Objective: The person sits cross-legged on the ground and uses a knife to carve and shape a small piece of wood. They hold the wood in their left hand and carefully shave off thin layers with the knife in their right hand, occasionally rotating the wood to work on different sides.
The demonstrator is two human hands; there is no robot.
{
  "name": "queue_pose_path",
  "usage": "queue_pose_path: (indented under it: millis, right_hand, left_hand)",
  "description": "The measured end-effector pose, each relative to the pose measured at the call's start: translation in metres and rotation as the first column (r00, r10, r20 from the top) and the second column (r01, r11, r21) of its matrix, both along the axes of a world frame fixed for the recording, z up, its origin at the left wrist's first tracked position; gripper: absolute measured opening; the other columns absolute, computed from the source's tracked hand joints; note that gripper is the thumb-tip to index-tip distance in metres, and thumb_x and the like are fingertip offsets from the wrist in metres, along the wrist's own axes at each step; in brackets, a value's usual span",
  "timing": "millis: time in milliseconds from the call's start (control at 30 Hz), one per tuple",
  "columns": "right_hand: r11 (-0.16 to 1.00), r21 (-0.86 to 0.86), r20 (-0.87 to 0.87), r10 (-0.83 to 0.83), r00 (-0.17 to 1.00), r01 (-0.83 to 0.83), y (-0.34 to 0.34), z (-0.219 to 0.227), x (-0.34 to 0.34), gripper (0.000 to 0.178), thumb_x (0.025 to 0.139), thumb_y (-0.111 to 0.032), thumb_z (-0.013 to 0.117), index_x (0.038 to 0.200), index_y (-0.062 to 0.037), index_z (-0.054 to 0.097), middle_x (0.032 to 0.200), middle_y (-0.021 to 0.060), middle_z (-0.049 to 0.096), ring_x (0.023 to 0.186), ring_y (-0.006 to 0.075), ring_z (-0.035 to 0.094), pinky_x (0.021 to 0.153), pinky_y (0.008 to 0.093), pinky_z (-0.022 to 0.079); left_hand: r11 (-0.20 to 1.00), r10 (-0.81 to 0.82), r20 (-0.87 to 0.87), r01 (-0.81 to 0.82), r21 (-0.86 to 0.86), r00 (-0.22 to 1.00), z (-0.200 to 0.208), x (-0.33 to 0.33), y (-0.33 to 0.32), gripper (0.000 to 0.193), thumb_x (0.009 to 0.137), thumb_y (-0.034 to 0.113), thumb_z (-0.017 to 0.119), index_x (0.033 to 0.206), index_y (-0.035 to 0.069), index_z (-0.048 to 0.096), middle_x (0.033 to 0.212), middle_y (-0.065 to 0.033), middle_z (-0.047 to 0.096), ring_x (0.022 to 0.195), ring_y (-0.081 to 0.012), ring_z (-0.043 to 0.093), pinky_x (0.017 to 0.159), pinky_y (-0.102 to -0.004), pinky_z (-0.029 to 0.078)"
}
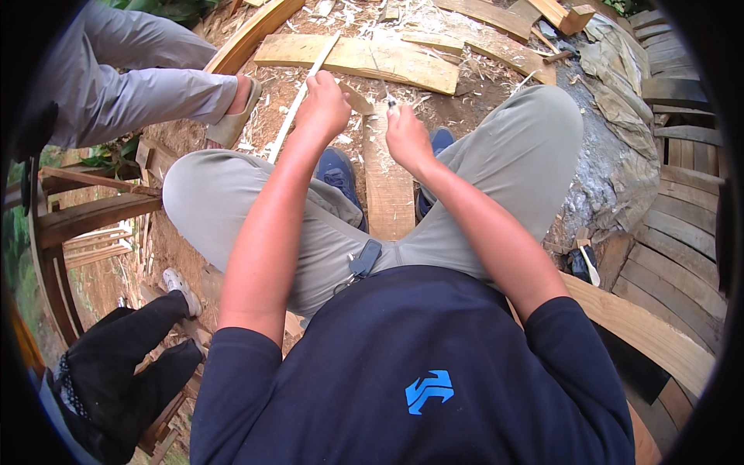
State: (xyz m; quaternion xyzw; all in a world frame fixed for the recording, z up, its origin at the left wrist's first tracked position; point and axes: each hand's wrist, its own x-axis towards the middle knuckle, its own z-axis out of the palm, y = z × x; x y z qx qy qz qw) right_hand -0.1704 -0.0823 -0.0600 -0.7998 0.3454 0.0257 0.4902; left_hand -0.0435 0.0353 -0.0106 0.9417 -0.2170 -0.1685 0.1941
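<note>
Out in front of my knees, my left hand (324,107) is closed around a long, thin wood strip (288,124) that slants from upper right to lower left. My right hand (408,139), level with it, grips a knife (390,101) by its dark handle; the thin blade points away from me and is hard to make out. Under and between the hands, a flat plank (389,194) lies between my blue shoes (338,174). The knife and the strip are apart. A curved wooden board (364,63) rests on the ground just beyond both hands.
Wood shavings (422,101) litter the ground. To the left stand one person in grey trousers (155,93) and another in black (132,372). A crumpled sheet (612,101) and stacked wooden slats (682,240) lie at right. Keys (364,260) rest on my lap.
</note>
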Motion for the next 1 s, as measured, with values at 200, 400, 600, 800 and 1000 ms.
queue_pose_path:
  millis: [200,400,600,800,1000]
  right_hand:
    - [0.992,-0.114,0.189,-0.033,0.981,0.055,0.004,0.015,0.000,0.038,0.107,-0.032,0.038,0.115,0.0026,0.052,0.098,0.0321,0.067,0.096,0.0484,0.066,0.085,0.0569,0.048]
    - [0.950,-0.107,-0.302,0.250,0.920,-0.293,0.011,-0.006,-0.011,0.045,0.107,-0.033,0.036,0.120,0.0060,0.053,0.115,0.0354,0.066,0.113,0.0505,0.062,0.099,0.0564,0.047]
    - [0.821,0.569,-0.195,0.092,0.977,0.037,-0.010,-0.020,0.001,0.039,0.107,-0.036,0.035,0.111,-0.0019,0.054,0.076,0.0082,0.060,0.053,0.0202,0.056,0.044,0.0373,0.045]
    - [0.434,0.833,-0.241,-0.273,0.931,0.343,-0.020,0.017,0.008,0.041,0.107,-0.044,0.037,0.109,-0.0062,0.052,0.069,-0.0031,0.042,0.048,0.0054,0.031,0.040,0.0233,0.025]
    - [0.283,0.950,-0.006,-0.412,0.911,0.134,-0.060,0.079,0.031,0.045,0.105,-0.054,0.039,0.096,-0.0109,0.047,0.064,-0.0029,0.039,0.043,0.0054,0.028,0.036,0.0230,0.021]
  left_hand:
    - [0.998,-0.012,0.013,0.011,0.054,1.000,0.006,-0.003,-0.004,0.042,0.098,0.023,0.060,0.125,-0.004,0.041,0.134,-0.0302,0.046,0.113,-0.0481,0.060,0.095,-0.0545,0.049]
    - [0.995,-0.082,0.021,0.081,0.056,0.996,0.006,-0.008,-0.005,0.044,0.096,0.023,0.062,0.124,-0.003,0.041,0.133,-0.0279,0.046,0.110,-0.0466,0.062,0.093,-0.0546,0.051]
    - [0.999,-0.047,0.040,0.046,0.019,0.998,0.005,-0.006,-0.007,0.041,0.094,0.022,0.066,0.125,0.000,0.049,0.129,-0.0267,0.052,0.107,-0.0456,0.062,0.092,-0.0521,0.050]
    - [0.934,-0.070,0.193,0.132,-0.332,0.979,0.017,0.005,-0.006,0.033,0.080,0.013,0.078,0.103,-0.001,0.060,0.104,-0.0241,0.065,0.100,-0.0421,0.064,0.088,-0.0473,0.050]
    - [0.720,0.143,0.241,0.066,-0.691,0.960,0.066,0.009,-0.014,0.029,0.079,0.011,0.082,0.098,-0.001,0.062,0.092,-0.0195,0.065,0.085,-0.0342,0.064,0.077,-0.0402,0.049]
